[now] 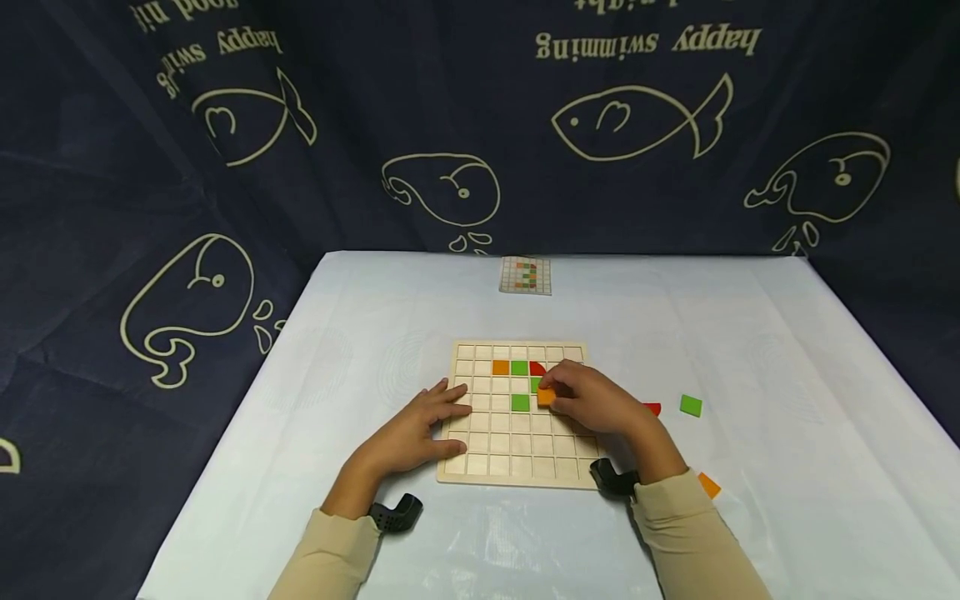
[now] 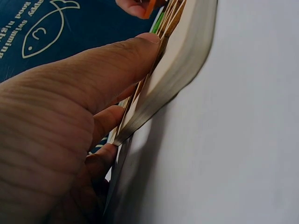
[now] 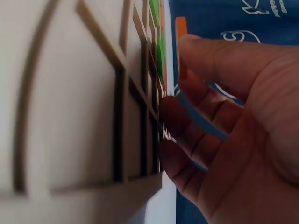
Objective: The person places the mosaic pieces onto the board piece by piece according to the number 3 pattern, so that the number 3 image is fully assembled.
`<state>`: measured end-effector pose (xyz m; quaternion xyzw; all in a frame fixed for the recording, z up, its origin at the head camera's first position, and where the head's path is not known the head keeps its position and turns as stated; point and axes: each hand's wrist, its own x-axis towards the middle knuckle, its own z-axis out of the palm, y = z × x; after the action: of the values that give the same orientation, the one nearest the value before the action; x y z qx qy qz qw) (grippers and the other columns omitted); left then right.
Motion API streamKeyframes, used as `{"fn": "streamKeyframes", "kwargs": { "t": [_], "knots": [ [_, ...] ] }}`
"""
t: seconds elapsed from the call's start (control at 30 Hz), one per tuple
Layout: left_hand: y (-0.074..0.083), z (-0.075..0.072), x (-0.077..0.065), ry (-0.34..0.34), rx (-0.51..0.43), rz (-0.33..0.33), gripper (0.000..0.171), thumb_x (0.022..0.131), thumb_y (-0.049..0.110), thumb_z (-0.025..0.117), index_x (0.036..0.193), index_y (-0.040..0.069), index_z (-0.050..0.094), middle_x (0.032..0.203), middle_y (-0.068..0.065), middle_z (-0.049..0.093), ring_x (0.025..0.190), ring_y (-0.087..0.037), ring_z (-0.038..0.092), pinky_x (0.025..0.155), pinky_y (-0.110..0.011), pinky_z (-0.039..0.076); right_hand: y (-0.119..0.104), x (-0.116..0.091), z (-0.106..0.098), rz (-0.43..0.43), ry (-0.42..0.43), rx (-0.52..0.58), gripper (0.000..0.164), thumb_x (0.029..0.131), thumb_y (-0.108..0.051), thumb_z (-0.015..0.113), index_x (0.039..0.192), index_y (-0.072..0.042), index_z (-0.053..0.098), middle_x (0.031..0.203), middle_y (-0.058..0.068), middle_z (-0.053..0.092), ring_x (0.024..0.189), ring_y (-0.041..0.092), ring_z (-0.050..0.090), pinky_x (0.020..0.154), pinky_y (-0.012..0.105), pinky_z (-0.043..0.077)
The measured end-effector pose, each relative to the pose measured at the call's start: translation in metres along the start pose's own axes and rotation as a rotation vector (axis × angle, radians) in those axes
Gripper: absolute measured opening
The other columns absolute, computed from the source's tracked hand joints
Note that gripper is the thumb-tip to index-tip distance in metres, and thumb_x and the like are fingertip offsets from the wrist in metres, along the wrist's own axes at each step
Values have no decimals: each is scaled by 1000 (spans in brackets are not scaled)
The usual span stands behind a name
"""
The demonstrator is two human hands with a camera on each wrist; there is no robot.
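A wooden grid board (image 1: 501, 465) lies on the white table, with an orange square tile (image 1: 501, 367), a green one (image 1: 519, 367) and a red quarter-round piece (image 1: 537, 367) side by side in an upper row. Below them sit another green tile (image 1: 521, 402) and a partly covered green piece (image 1: 535, 384). My right hand (image 1: 596, 400) pinches an orange tile (image 3: 181, 46) between thumb and forefinger, close over the board; in the right wrist view the tile stands on edge. My left hand (image 1: 412, 427) rests on the board's left edge, fingers spread and thumb (image 2: 126, 60) lying along the rim.
A small pattern card (image 1: 526, 276) with a coloured grid lies at the table's back edge. To the right of the board are a green tile (image 1: 691, 406), a red piece (image 1: 655, 409) partly behind my right wrist, and an orange tile (image 1: 708, 485) beside the sleeve.
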<state>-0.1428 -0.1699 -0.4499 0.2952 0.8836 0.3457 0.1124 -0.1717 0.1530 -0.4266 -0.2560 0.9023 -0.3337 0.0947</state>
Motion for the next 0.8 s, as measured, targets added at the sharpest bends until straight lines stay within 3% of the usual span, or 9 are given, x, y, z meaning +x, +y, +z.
{"fn": "streamKeyframes", "kwargs": {
  "t": [0.57,0.8],
  "knots": [
    [0,1,0,12,7,3,54,86,27,79,134,7,63,156,-5,38,149,-30,18,120,-53,11,-5,3,9,-12,-15,-75,22,88,-2,67,109,-8,70,102,0,62,99,21,52,93,44,44],
    [-2,1,0,13,1,7,55,86,28,79,134,7,63,156,-5,39,150,-30,17,120,-53,10,-4,2,7,10,-18,-49,21,89,-3,67,109,-8,68,103,2,61,96,20,52,90,42,45]
  ]
}}
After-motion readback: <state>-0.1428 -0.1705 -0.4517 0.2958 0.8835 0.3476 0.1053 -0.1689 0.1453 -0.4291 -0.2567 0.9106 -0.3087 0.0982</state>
